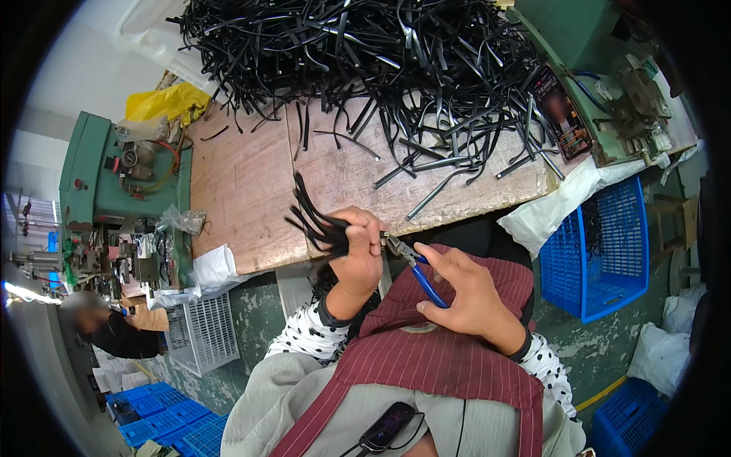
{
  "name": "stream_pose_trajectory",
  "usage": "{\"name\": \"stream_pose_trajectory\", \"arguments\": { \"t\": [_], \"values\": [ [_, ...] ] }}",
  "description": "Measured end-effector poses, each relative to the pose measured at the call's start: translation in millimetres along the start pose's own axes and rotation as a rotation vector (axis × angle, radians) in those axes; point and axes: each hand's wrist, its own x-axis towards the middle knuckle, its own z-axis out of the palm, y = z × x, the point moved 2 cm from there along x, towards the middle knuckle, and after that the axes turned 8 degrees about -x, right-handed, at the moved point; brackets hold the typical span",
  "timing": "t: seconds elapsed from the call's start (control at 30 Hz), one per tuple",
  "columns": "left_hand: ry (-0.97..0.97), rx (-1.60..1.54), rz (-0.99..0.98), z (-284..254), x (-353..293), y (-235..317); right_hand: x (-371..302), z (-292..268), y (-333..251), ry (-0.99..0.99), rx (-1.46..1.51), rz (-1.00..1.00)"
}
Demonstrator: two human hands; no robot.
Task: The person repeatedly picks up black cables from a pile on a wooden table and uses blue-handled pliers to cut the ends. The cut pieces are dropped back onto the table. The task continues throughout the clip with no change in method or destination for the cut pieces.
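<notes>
In my left hand (356, 255) is a bunch of black eyeglass temples (314, 221), their curved ends fanning out to the left. My fingers are closed round the other ends, above my lap at the table's near edge. My right hand (470, 293) grips blue-handled pliers (428, 282), thumb and fingers on the handles. The plier jaws meet the ends of the temples beside my left fingertips; whether they are clamped on one I cannot tell. A large heap of black temples (358, 53) covers the far part of the wooden table (244, 190), with several strewn nearer.
Green machines stand at the left (99, 175) and right (579, 38). A phone (562, 114) leans near the right machine. Below the table edge are a blue crate (594, 259) at the right and a white crate (204, 335) at the left, where another person (126, 331) sits.
</notes>
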Motion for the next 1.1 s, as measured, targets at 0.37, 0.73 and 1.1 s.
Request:
{"name": "stream_pose_trajectory", "arguments": {
  "t": [0.37, 0.73, 1.1],
  "values": [
    [0.200, -0.032, -0.328, 3, 4, -3, -1, 4, 7, -0.077, 0.070, 0.107],
    [-0.101, 1.225, -0.106, -56, 112, -54, -6, 5, 10, -0.069, 0.059, 0.144],
    [0.005, 0.745, -0.774, -86, 100, -43, -11, 1, 12, -0.096, 0.048, 0.187]
  ]
}}
